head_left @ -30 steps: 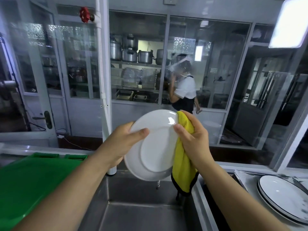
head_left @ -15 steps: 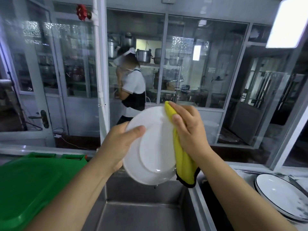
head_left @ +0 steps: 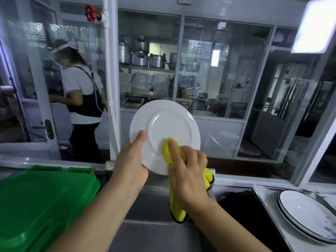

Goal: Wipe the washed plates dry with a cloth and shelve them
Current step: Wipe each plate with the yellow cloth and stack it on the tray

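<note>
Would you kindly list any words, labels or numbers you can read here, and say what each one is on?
No text can be read in this view.
White plate: no mark or brand visible.
Yellow cloth: no label visible.
Green lid: no lettering visible.
Notice on the far wall behind the glass: too small and blurred to read.

Two hands are in view: the left hand (head_left: 133, 165) and the right hand (head_left: 187, 171). One white plate (head_left: 164, 124) is held up, with one yellow cloth (head_left: 174, 206) on it. Two dark-rimmed plates (head_left: 307, 217) lie stacked on the bench (head_left: 263, 193) at right. One green lid (head_left: 36, 206) sits at left. One other person (head_left: 81, 99) stands behind the glass. There is one red valve wheel (head_left: 90, 13). Six or so metal pots (head_left: 157, 60) fill the far shelf.
</note>
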